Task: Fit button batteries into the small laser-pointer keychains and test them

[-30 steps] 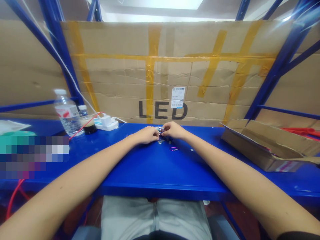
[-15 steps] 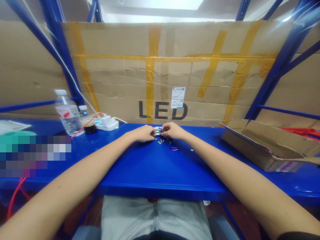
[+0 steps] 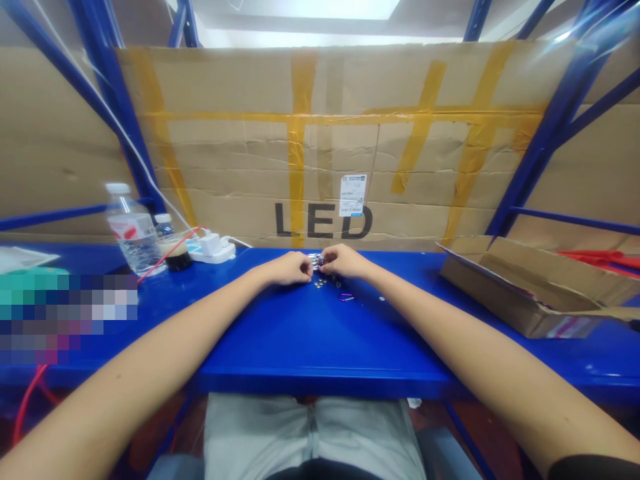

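Close together near the back of the blue table [image 3: 280, 340], my two hands meet over a cluster of small shiny metal pieces [image 3: 316, 259]. My left hand [image 3: 293, 268] has its fingers curled closed at the left side of the cluster. With thumb and fingers pinched, my right hand [image 3: 344, 261] grips at its right side; the fingers hide most of what it holds. Several small metal rings [image 3: 320, 283] lie just in front of the fingers. Nearer to me rests a purple carabiner [image 3: 346, 297].
An open cardboard box [image 3: 520, 293] stands at the right. To the left are a water bottle [image 3: 133, 233], a cup of dark liquid [image 3: 176, 257] and a white power strip [image 3: 215, 252] with cables. A large cardboard sheet [image 3: 225, 167] closes off the back.
The view has shifted slightly. My hands stay at the cluster, and less of the shiny metal pieces shows between the fingers now.
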`<state>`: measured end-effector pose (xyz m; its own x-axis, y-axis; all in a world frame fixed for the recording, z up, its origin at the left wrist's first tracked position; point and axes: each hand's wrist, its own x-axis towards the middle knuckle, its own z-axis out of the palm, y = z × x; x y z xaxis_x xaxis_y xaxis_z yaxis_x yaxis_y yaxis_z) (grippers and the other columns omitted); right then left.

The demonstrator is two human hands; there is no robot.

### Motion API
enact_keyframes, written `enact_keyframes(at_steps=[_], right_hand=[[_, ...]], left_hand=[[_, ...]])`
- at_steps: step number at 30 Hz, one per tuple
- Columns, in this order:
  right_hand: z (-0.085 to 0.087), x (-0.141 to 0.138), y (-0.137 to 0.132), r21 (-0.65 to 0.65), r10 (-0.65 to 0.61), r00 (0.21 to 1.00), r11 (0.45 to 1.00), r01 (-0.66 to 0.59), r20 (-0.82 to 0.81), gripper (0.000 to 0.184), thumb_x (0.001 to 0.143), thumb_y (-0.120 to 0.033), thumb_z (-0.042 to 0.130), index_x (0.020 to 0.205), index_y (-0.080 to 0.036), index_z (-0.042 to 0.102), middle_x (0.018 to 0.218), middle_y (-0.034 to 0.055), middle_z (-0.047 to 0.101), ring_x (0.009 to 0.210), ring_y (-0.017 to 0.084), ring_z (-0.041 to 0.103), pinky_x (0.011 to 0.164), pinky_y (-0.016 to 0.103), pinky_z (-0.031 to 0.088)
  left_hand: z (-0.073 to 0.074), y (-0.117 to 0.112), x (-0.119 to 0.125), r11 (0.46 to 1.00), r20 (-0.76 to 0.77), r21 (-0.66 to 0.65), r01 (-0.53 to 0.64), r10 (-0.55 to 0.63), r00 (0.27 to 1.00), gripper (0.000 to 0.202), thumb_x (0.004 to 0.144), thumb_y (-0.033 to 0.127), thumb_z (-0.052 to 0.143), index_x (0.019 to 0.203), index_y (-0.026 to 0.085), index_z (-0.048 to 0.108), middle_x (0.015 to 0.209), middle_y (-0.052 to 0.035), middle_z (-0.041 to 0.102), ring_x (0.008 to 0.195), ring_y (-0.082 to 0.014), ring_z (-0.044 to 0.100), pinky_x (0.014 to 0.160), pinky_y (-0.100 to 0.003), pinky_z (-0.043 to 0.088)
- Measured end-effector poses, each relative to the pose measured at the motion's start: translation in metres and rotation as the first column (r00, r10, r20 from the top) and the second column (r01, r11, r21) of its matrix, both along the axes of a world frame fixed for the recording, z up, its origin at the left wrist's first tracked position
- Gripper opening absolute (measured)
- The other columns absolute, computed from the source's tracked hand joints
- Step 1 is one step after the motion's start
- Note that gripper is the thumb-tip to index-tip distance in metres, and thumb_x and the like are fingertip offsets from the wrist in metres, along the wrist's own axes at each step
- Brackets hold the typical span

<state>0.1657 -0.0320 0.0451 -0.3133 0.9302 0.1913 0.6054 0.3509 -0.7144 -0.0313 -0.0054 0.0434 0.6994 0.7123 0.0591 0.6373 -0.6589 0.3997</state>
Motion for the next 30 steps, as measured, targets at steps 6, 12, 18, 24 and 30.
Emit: enact_keyframes(at_steps=[6,12,18,24,30], right_hand=[[0.002,-0.001,-0.003,-0.015,0.008,1.0,1.0,-0.008,-0.004,0.01,0.072,-0.006,0.065,0.071,-0.016,0.061,0.065,0.0008,0.065,0.057,0.012,0.057,0.054,0.023,0.04],[0.002,0.0,-0.002,-0.024,0.042,0.999,0.999,-0.042,0.002,0.011,0.07,-0.005,0.062,0.075,-0.014,0.064,0.068,0.0009,0.065,0.06,0.011,0.057,0.057,0.023,0.041],[0.001,0.002,-0.001,0.014,0.068,0.99,0.997,-0.07,0.127,0.005,0.074,-0.013,0.064,0.07,-0.015,0.066,0.058,-0.003,0.056,0.055,0.01,0.045,0.055,0.024,0.033],[-0.004,0.004,0.002,0.206,0.03,0.969,0.975,-0.083,0.246,0.016,0.074,-0.005,0.057,0.075,-0.016,0.069,0.064,-0.0015,0.064,0.06,0.011,0.051,0.058,0.024,0.032],[-0.009,0.006,0.009,0.344,0.02,0.968,0.933,-0.108,0.249,0.027,0.074,-0.002,0.056,0.084,-0.019,0.074,0.076,0.0021,0.071,0.07,0.017,0.059,0.064,0.026,0.036]], left_hand=[[0.003,-0.001,-0.002,1.0,-0.027,0.004,0.02,-0.019,0.999,0.012,0.073,0.02,0.062,0.082,0.017,0.07,0.079,-0.0018,0.07,0.072,-0.0155,0.061,0.066,-0.025,0.043],[0.003,-0.002,-0.001,1.0,-0.017,0.018,0.024,-0.023,1.0,0.022,0.074,0.02,0.064,0.095,0.017,0.07,0.087,-0.0034,0.072,0.077,-0.0169,0.063,0.069,-0.025,0.044],[0.005,-0.004,-0.002,0.999,-0.1,0.05,0.005,0.0,0.995,0.015,0.077,0.022,0.06,0.087,0.018,0.07,0.085,-0.0032,0.071,0.074,-0.0169,0.063,0.065,-0.026,0.042],[0.005,-0.003,-0.003,0.978,-0.07,0.21,0.0,0.015,0.997,0.011,0.075,0.019,0.058,0.082,0.019,0.066,0.077,-0.0019,0.068,0.067,-0.0158,0.059,0.061,-0.027,0.038],[0.007,-0.006,0.002,0.867,0.073,0.495,0.054,-0.103,0.992,0.014,0.087,0.023,0.055,0.094,0.018,0.066,0.093,-0.0062,0.069,0.086,-0.0193,0.062,0.074,-0.029,0.043]])
